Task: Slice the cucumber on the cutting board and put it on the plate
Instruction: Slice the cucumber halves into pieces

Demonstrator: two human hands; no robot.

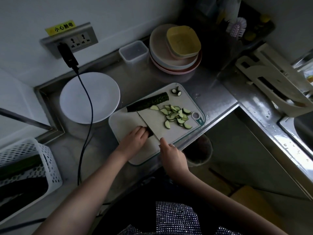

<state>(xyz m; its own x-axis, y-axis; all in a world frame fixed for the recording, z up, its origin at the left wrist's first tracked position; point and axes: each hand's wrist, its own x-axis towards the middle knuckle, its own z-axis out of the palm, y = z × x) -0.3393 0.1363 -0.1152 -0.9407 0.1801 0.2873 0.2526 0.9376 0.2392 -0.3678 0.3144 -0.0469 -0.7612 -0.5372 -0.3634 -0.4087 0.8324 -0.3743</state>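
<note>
A white cutting board (123, 122) lies on the steel counter. My left hand (133, 139) holds down a short dark cucumber piece (150, 134), mostly hidden under the fingers. My right hand (172, 156) grips the hidden handle of a cleaver (152, 124), forefinger along its spine, with the blade against that piece. A long halved cucumber (147, 102) lies at the board's far edge. Several half-moon slices (176, 116) are piled to the right of the blade, and cut end bits (176, 91) sit at the far corner. The white plate (89, 97) stands left of the board with nothing on it.
A black cable (88, 116) runs from the wall socket (67, 53) across the plate. Stacked plates (174, 65), a yellow bowl (183, 42) and a clear container (133, 51) stand behind. A white basket (25, 167) holds dark vegetables at left. A bin (199, 150) sits below the counter edge.
</note>
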